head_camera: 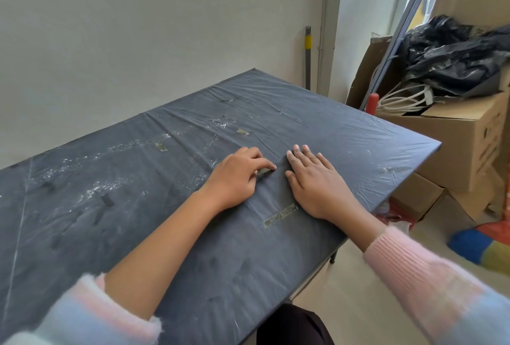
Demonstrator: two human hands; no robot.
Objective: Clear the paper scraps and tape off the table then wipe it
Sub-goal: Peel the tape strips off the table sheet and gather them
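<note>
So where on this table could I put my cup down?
Best is the far right stretch of the table, beyond the right hand. Also the near strip between the forearms, below the long tape strip. The left half is crowded: white dust, tape bits, and the left hand pinching one.

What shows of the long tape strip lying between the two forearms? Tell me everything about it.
The long tape strip is a narrow olive-tan band with a mottled, worn face. It lies flat, stuck to the dark wrinkled table cover, slanting up toward the right, near the table's right edge. Its upper end sits by the heel of the right hand, which lies flat; whether they touch cannot be told. The left hand is apart from it, pinching a small tape piece.
</note>
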